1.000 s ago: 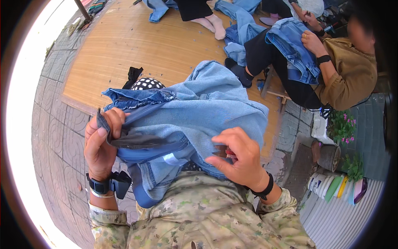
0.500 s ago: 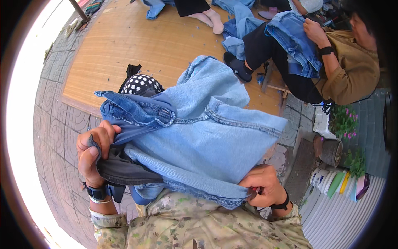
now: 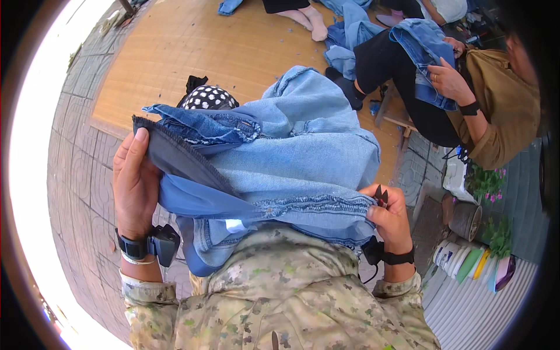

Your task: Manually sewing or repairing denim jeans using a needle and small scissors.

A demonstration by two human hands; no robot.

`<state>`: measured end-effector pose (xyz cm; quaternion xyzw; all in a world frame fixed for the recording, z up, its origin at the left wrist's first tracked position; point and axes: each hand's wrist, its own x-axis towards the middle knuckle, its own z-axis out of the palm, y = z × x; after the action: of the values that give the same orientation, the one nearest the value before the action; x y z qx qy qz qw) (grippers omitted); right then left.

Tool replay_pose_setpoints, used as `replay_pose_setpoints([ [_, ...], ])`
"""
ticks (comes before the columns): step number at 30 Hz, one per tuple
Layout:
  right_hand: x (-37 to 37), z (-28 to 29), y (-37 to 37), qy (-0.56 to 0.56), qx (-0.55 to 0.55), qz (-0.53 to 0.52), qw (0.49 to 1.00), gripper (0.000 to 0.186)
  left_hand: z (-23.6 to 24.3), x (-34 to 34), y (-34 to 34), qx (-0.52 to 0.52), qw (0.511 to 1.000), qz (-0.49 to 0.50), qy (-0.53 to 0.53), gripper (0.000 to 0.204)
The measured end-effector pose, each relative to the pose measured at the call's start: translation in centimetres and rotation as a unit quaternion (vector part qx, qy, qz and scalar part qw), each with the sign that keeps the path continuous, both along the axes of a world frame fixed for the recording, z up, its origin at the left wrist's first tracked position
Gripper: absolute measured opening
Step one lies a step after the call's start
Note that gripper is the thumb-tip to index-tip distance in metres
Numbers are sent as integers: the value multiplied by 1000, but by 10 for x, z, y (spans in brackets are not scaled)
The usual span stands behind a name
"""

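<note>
Head view — the denim garment (image 3: 315,154) spans your hands, its frayed seam (image 3: 318,204) running crosswise; your left hand (image 3: 134,189) pinches the dark flap (image 3: 184,154), your right hand (image 3: 394,219) — nearer that seam — grips its end plus snips (image 3: 381,195).

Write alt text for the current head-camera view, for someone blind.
A light-blue denim garment is held out before a camouflage top: the left hand pinches a dark grey flap, the right hand holds a seamed edge and a small pointed tool. Upper right, a person in brown holds more denim.
</note>
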<state>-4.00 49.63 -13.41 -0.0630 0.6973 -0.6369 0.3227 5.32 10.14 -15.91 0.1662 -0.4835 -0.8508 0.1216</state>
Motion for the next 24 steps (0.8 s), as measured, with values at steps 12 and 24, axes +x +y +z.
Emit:
replay_pose_setpoints([
  [12,-5,-19,-3,-2,-19,-42,999,27,10,-3,17,-261,956,127,-31,32],
  [24,-11,-33,-6,-8,-74,-138,988,30,-16,81,17,-301,925,133,-190,35],
])
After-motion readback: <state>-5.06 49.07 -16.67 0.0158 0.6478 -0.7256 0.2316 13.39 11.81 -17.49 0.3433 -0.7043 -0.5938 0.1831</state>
